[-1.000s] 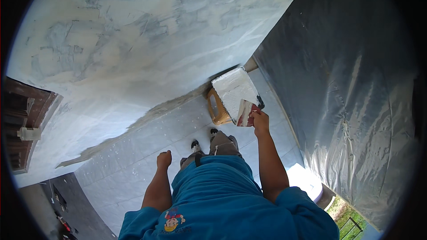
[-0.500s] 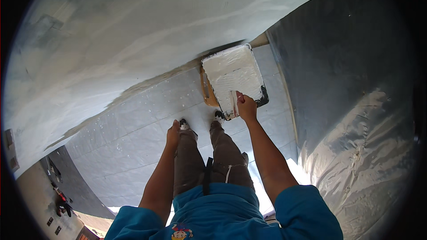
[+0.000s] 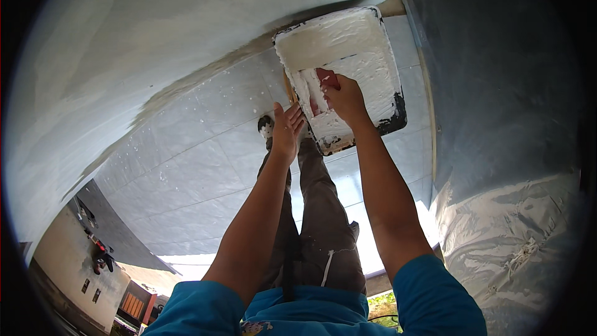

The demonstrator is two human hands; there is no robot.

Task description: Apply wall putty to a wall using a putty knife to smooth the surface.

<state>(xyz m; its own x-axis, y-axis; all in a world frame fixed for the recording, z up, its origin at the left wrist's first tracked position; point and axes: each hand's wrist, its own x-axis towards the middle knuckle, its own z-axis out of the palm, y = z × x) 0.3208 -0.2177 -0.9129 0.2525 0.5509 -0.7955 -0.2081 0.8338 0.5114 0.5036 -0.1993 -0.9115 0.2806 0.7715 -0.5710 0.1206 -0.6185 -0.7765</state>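
While the right hand [image 3: 344, 98] grips a red-handled tool in the white-coated paint tray [image 3: 379, 56], upper centre, the left hand [image 3: 286, 129], open and empty, sits beside it over the tiled floor [image 3: 205, 155].

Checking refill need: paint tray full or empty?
Not empty. The paint tray is coated in white paint, with a smooth pool at its far end. The right hand is inside it, holding something red. Depth: cannot tell.

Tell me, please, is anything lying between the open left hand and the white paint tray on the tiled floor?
Nothing visible does. The left hand hovers open beside the near edge of the paint tray, with only bare tiled floor between them. The right hand is already over the tray.
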